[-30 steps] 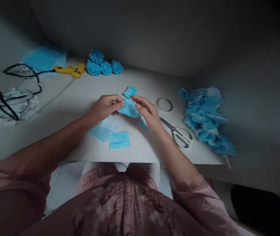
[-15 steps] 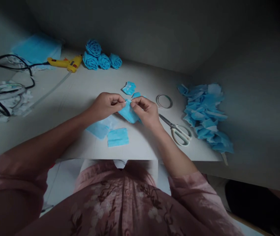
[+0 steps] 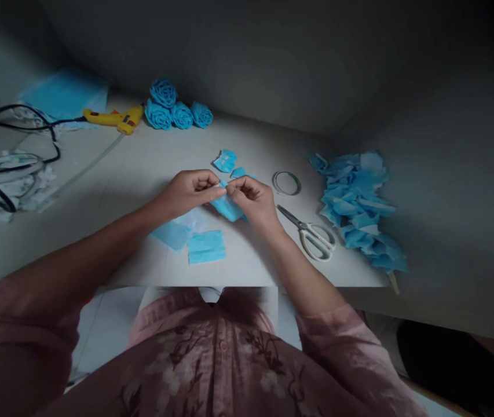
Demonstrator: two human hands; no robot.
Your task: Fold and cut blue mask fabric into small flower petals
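Note:
Over the middle of the table, my left hand [image 3: 192,191] and my right hand [image 3: 253,200] pinch the top edge of one blue fabric piece [image 3: 228,208] between thumbs and fingertips. The fingertips almost meet, and the piece hangs below them, partly hidden by the right hand. Just beyond my hands lie a gathered blue petal [image 3: 224,161] and a smaller blue scrap [image 3: 238,172]. Nearer to me rest a folded blue rectangle [image 3: 207,247] and a thin, paler blue sheet [image 3: 172,233].
Scissors [image 3: 310,231] and a tape-like ring [image 3: 286,183] lie to the right, before a heap of blue pieces [image 3: 357,202]. Several blue fabric roses [image 3: 158,114] stand at the back beside a yellow glue gun [image 3: 127,120]. Its black cord [image 3: 21,120] loops among white scraps [image 3: 33,185].
My fingertips have come closer together along the top edge of the blue piece. The whole view has shifted slightly, and the other things lie as before.

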